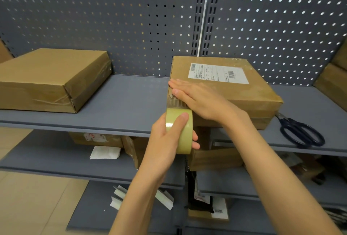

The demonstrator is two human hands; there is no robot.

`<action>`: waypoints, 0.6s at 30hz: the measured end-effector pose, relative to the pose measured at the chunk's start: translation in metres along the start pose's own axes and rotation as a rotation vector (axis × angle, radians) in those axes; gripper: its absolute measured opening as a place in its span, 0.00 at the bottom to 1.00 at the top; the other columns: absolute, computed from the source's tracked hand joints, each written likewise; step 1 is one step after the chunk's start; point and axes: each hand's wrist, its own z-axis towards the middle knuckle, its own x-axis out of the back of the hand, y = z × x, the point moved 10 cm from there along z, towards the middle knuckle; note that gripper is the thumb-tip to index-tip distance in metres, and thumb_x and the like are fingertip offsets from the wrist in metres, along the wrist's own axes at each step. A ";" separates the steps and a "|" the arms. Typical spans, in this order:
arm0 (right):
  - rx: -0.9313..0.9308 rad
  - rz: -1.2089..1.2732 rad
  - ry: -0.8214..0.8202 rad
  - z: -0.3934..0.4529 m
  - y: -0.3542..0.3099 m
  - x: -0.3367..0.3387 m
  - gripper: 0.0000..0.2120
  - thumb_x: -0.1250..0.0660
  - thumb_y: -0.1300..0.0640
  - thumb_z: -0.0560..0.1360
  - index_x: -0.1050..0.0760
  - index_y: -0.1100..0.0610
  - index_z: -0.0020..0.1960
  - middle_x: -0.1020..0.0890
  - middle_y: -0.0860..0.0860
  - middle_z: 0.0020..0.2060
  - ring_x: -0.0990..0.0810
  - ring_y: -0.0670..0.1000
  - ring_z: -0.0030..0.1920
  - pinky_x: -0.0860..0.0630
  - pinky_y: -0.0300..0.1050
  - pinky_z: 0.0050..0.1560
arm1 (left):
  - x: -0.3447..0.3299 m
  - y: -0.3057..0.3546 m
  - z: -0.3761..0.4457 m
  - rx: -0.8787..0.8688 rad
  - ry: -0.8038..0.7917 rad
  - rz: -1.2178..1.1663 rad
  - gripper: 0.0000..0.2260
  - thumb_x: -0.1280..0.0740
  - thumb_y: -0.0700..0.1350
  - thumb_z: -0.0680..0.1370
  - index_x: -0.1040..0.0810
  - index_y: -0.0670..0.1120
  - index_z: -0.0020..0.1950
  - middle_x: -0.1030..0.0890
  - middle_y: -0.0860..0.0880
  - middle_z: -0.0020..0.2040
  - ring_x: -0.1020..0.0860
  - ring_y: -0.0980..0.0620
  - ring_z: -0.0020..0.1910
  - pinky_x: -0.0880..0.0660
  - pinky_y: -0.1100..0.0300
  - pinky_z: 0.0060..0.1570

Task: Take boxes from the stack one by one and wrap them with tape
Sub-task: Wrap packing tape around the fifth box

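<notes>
we press the flat right hand on the labelled box at the shelf front while the left hand grasps the tape roll, its strip stuck to the box's near-left corner. the far-left box already looks taped; this wrap seems just begun.

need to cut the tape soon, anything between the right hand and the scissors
Nothing visible blocks it. The scissors lie on the shelf right of the labelled box, which the right hand presses flat.
</notes>
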 end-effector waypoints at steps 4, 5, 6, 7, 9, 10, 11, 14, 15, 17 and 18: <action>-0.010 -0.013 -0.004 -0.002 -0.001 0.001 0.22 0.54 0.47 0.84 0.44 0.48 0.77 0.44 0.41 0.76 0.48 0.42 0.76 0.44 0.49 0.72 | 0.001 -0.009 -0.006 0.037 0.031 0.022 0.08 0.39 0.46 0.81 0.25 0.43 0.51 0.21 0.47 0.28 0.21 0.52 0.26 0.23 0.62 0.30; -0.010 -0.006 -0.003 -0.003 -0.001 0.001 0.22 0.54 0.47 0.84 0.44 0.48 0.77 0.44 0.41 0.76 0.48 0.42 0.76 0.45 0.50 0.73 | 0.002 -0.012 -0.008 0.044 0.043 0.029 0.08 0.39 0.47 0.81 0.25 0.43 0.51 0.21 0.48 0.28 0.21 0.52 0.26 0.23 0.62 0.30; -0.007 0.004 0.002 -0.004 -0.002 0.001 0.22 0.53 0.47 0.84 0.43 0.48 0.77 0.43 0.41 0.76 0.48 0.42 0.76 0.45 0.51 0.73 | 0.002 -0.013 -0.010 0.044 0.056 0.045 0.08 0.39 0.47 0.81 0.25 0.43 0.51 0.20 0.48 0.28 0.21 0.52 0.27 0.23 0.62 0.29; -0.005 0.011 0.004 -0.004 -0.003 0.001 0.22 0.53 0.47 0.84 0.43 0.48 0.77 0.43 0.41 0.76 0.48 0.42 0.76 0.45 0.53 0.74 | 0.003 -0.014 -0.011 0.046 0.069 0.064 0.08 0.39 0.47 0.81 0.25 0.44 0.52 0.20 0.48 0.28 0.21 0.52 0.27 0.23 0.62 0.29; -0.005 0.014 0.000 -0.004 -0.004 0.000 0.22 0.53 0.47 0.84 0.44 0.48 0.77 0.44 0.41 0.76 0.48 0.42 0.76 0.45 0.54 0.74 | 0.005 -0.017 -0.012 0.070 0.091 0.084 0.08 0.38 0.48 0.81 0.25 0.44 0.50 0.20 0.48 0.27 0.20 0.53 0.27 0.23 0.60 0.30; -0.007 0.011 -0.003 -0.004 -0.004 0.000 0.22 0.53 0.47 0.84 0.44 0.48 0.77 0.44 0.41 0.76 0.48 0.43 0.76 0.45 0.54 0.74 | 0.006 -0.019 -0.013 0.088 0.097 0.086 0.08 0.38 0.48 0.81 0.25 0.44 0.48 0.21 0.48 0.27 0.21 0.52 0.26 0.23 0.59 0.31; -0.008 0.007 -0.008 -0.004 -0.004 0.000 0.22 0.53 0.48 0.84 0.44 0.49 0.77 0.44 0.42 0.76 0.47 0.43 0.76 0.45 0.52 0.74 | 0.007 -0.020 -0.014 0.105 0.105 0.084 0.09 0.38 0.48 0.81 0.25 0.44 0.46 0.21 0.48 0.27 0.21 0.52 0.25 0.23 0.58 0.32; -0.004 0.006 -0.011 -0.005 -0.006 0.002 0.22 0.53 0.48 0.84 0.44 0.50 0.77 0.44 0.43 0.76 0.47 0.44 0.76 0.46 0.47 0.72 | 0.009 -0.023 -0.016 0.122 0.137 0.069 0.10 0.37 0.49 0.80 0.25 0.44 0.45 0.21 0.47 0.27 0.22 0.51 0.25 0.24 0.54 0.36; -0.004 0.008 -0.012 -0.005 -0.006 0.002 0.22 0.53 0.48 0.84 0.44 0.50 0.77 0.44 0.43 0.76 0.47 0.44 0.76 0.46 0.47 0.72 | 0.010 -0.023 -0.016 0.126 0.149 0.066 0.09 0.37 0.49 0.80 0.25 0.44 0.46 0.21 0.47 0.27 0.22 0.50 0.25 0.23 0.54 0.37; -0.009 0.013 -0.012 -0.005 -0.004 0.002 0.22 0.53 0.48 0.84 0.44 0.50 0.77 0.44 0.43 0.76 0.47 0.44 0.76 0.46 0.49 0.73 | 0.010 -0.022 -0.017 0.123 0.188 0.058 0.09 0.36 0.50 0.79 0.26 0.44 0.48 0.20 0.47 0.28 0.21 0.49 0.25 0.22 0.52 0.37; -0.013 0.020 -0.011 -0.004 -0.004 0.002 0.22 0.53 0.48 0.84 0.44 0.50 0.77 0.43 0.43 0.76 0.47 0.44 0.76 0.45 0.50 0.74 | 0.012 -0.021 -0.019 0.114 0.221 0.053 0.08 0.35 0.50 0.79 0.28 0.45 0.49 0.20 0.47 0.29 0.21 0.49 0.25 0.22 0.52 0.36</action>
